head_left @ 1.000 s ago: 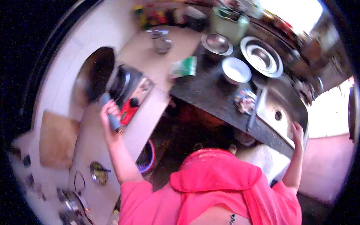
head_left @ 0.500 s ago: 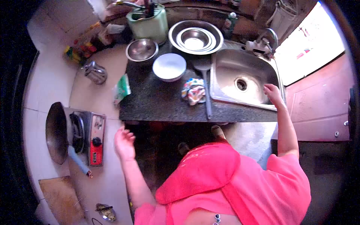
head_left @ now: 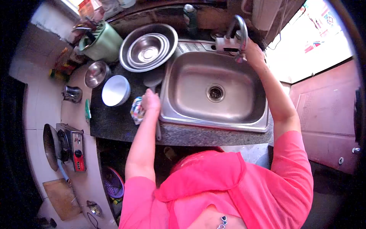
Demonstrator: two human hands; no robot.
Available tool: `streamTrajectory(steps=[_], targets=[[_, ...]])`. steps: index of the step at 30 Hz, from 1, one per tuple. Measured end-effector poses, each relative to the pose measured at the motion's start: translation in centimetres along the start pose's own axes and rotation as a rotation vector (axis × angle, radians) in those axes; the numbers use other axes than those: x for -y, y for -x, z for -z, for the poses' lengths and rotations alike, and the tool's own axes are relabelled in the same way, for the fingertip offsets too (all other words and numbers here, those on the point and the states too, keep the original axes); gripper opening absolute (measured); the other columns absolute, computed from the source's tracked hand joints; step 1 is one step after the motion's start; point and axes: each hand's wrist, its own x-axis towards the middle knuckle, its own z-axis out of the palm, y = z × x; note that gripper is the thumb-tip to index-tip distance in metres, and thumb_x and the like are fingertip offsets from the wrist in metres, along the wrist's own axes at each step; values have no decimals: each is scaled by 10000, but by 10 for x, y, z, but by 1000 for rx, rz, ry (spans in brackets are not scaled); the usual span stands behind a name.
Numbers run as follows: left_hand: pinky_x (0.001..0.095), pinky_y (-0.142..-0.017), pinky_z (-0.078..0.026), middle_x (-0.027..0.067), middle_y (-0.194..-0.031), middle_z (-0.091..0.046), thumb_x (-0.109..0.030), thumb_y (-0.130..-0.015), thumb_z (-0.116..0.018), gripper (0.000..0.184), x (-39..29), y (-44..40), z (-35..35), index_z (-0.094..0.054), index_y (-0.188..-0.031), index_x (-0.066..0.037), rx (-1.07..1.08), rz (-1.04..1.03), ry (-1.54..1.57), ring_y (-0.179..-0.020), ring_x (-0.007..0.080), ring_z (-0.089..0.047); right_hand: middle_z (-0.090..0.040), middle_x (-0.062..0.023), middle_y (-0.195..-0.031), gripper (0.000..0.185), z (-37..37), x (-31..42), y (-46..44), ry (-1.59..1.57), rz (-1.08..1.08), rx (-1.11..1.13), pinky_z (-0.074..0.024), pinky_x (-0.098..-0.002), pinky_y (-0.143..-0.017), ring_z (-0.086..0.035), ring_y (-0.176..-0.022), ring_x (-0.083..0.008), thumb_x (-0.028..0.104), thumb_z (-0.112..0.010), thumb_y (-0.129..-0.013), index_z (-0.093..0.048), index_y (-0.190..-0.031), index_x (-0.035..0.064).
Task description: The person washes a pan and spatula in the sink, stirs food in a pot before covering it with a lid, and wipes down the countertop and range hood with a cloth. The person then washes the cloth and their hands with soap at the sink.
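My left hand (head_left: 151, 100) is closed on the patterned cloth (head_left: 137, 110) on the dark counter, over the handle of a grey spatula (head_left: 153, 81). My right hand (head_left: 254, 53) is at the base of the faucet (head_left: 241, 32), behind the sink; its fingertips are hidden, so what they grip is unclear. The steel sink (head_left: 190, 114) lies between my hands and holds nothing. A white bowl (head_left: 116, 91) stands left of the cloth, and nested metal basins (head_left: 148, 51) stand behind it.
A small steel bowl (head_left: 97, 74) and a green utensil holder (head_left: 103, 42) are at the back left. A wok (head_left: 51, 142) with a blue handle rests at the stove (head_left: 74, 149). Farther forward are a cutting board (head_left: 63, 198) and a small dish (head_left: 93, 208). A bottle (head_left: 190, 19) stands behind the sink.
The wok handle was let go. The view has swung toward the sink. My left hand has moved onto the cloth, and my right hand has gone from over the sink to the faucet.
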Motion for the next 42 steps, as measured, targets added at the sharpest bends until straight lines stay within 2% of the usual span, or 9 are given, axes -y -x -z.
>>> streamTrajectory(steps=[4,8,10,17,28,34,38,39,42], targets=[[385,-653,-457,188,-809,-601,-187,-771,-578,259,-11,20,15,-532,-913,25,-129,-91,258,-753,317,-589,-540,-178,-1059,405,38,-18,-9,19,62,147,-407,-410,-817,-506,-984,-344,150,-443,-842,-384,-1243,168],[216,-441,-398,62,-777,-556,-128,-782,-594,378,-72,73,29,-464,-1110,10,330,56,934,-623,78,-505,-523,-143,-1125,441,23,-52,-21,-225,292,65,-428,-404,-823,-519,-985,-351,151,-473,-832,-378,-1260,194],[196,-377,-316,32,-704,-484,-113,-779,-611,587,-124,88,27,-303,-1267,-7,700,255,1017,-496,63,-403,-477,-126,-1195,438,21,-56,-29,-299,302,153,-394,-392,-877,-466,-1073,-324,176,-483,-835,-380,-1261,166],[196,-398,-330,53,-702,-475,-298,-891,-392,261,-226,53,-84,-432,-921,-42,1201,790,1702,-518,125,-424,-459,-147,-1179,418,45,-41,21,-276,387,-282,-342,-386,-916,-443,-1070,-317,219,-552,-796,-465,-1177,70],[184,-336,-274,40,-634,-424,-206,-881,-342,204,-247,24,-104,-428,-788,-45,1174,805,1747,-463,96,-376,-574,-149,-983,216,11,-15,112,-973,58,193,-413,-333,-834,-540,-947,-287,136,-533,-816,-572,-994,20],[184,-336,-224,15,-628,-397,-200,-899,-344,121,-229,67,-84,-415,-852,-114,1142,600,1465,-442,77,-320,-516,-183,-1089,301,-54,-5,105,-607,447,210,-361,-392,-896,-452,-1055,-342,212,-424,-859,-494,-1102,49],[168,-331,-192,-5,-628,-374,-218,-903,-399,52,-227,102,-58,-401,-922,-169,1106,533,1433,-436,50,-277,-464,-178,-1190,369,-63,13,81,-609,295,772,-278,-362,-978,-389,-1152,-303,258,-371,-891,-466,-1147,10],[167,-335,-197,-4,-629,-376,-217,-905,-397,77,-225,108,-54,-409,-962,-167,1117,525,1427,-439,50,-280,-539,-165,-1072,358,-120,-5,78,-734,519,453,-355,-354,-892,-490,-1026,-261,281,-377,-885,-509,-1053,-7],[187,-347,-240,10,-632,-392,-198,-907,-389,317,-222,116,-40,-345,-1220,-175,1084,456,1271,-451,64,-309,-586,-112,-920,333,-176,-26,59,-971,-118,774,-400,-340,-789,-533,-869,-206,303,-404,-881,-539,-943,6]])
